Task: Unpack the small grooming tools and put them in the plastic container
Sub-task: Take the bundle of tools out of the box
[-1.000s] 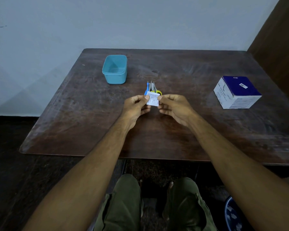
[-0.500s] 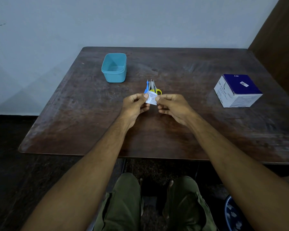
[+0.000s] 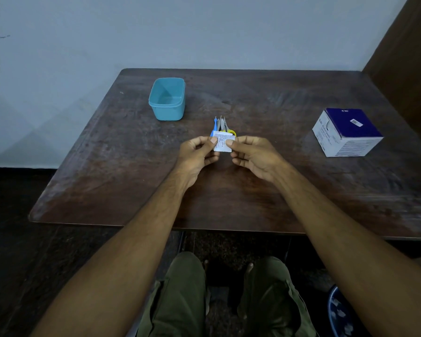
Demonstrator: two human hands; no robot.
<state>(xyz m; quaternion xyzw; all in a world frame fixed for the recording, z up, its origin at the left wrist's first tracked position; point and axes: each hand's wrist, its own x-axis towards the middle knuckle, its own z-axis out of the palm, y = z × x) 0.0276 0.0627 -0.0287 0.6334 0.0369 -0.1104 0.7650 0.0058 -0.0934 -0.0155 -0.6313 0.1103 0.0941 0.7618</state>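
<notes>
I see both hands together, left hand and right hand pinching the grooming-tool packet, tools apparently poking out, near and right of the teal container.

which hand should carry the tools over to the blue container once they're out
Left, probably: the blue container sits on the left hand's side, and both hands now pinch the tool packet.

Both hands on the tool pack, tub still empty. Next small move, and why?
Probably pull the white card off the tool pack. The left hand and right hand pinch the card's two sides, the tools are bunched behind it, and the blue container sits empty to the far left, so nothing can go in until the pack is opened.
</notes>
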